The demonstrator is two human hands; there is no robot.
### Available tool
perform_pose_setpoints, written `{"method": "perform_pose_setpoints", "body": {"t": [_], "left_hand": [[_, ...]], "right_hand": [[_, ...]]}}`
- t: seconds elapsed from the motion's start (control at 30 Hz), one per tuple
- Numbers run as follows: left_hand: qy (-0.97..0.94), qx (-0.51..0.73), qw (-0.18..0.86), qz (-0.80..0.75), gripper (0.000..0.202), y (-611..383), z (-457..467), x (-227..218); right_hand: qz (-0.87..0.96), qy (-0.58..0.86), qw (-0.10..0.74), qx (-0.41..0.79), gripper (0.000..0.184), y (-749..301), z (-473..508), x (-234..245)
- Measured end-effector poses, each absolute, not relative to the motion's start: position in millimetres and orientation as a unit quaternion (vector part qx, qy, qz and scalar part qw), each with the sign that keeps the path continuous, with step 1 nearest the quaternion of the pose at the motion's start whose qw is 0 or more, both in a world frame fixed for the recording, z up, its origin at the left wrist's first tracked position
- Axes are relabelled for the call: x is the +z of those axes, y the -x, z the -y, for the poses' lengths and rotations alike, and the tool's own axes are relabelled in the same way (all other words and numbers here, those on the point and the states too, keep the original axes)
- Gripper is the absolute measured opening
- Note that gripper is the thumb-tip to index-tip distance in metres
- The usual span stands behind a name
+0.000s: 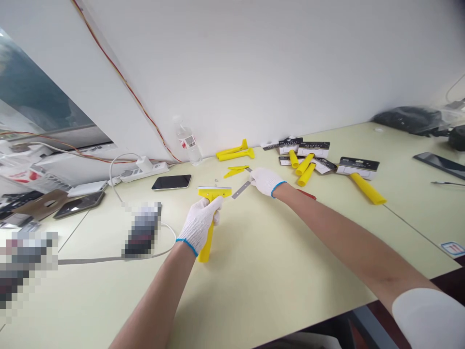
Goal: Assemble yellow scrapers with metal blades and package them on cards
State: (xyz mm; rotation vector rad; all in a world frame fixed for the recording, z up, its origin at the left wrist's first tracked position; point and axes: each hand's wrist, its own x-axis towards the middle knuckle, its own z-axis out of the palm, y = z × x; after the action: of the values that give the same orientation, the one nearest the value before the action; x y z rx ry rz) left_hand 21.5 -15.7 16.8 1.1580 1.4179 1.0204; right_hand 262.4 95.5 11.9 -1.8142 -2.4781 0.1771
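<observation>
The left hand (201, 220) grasps the yellow scraper (214, 193) by its handle — right hand (265, 180) pinches the metal blade (240, 190), slanted just beside its head.

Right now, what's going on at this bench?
A person in white gloves works at a pale table. The left hand holds a yellow scraper by its handle, with the head pointing away. The right hand pinches one end of a thin metal blade beside the scraper head, not touching it. Loose yellow parts lie behind. Packaged scrapers sit to the right, and a phone and a water bottle to the left.
</observation>
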Motion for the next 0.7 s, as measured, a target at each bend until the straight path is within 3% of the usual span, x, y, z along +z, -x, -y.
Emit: {"method": "perform_pose_setpoints", "body": {"t": [0.17,0.33,0.5,0.7], "left_hand": [[-0.49,0.412,0.5,-0.583,0.035,-20,21,23],[-0.494,0.397,0.508,-0.583,0.035,-23,22,28],[-0.502,0.384,0.495,-0.597,0.037,-26,24,31],[-0.504,0.398,0.471,-0.605,0.033,-30,27,25]], "right_hand": [[0.781,0.611,0.106,0.079,0.03,-264,-74,16],[0.771,0.592,0.187,0.146,0.021,-257,-51,19],[0.753,0.507,0.311,0.282,0.016,-235,-31,26],[0.781,0.459,0.318,0.279,0.009,-212,-18,44]]}}
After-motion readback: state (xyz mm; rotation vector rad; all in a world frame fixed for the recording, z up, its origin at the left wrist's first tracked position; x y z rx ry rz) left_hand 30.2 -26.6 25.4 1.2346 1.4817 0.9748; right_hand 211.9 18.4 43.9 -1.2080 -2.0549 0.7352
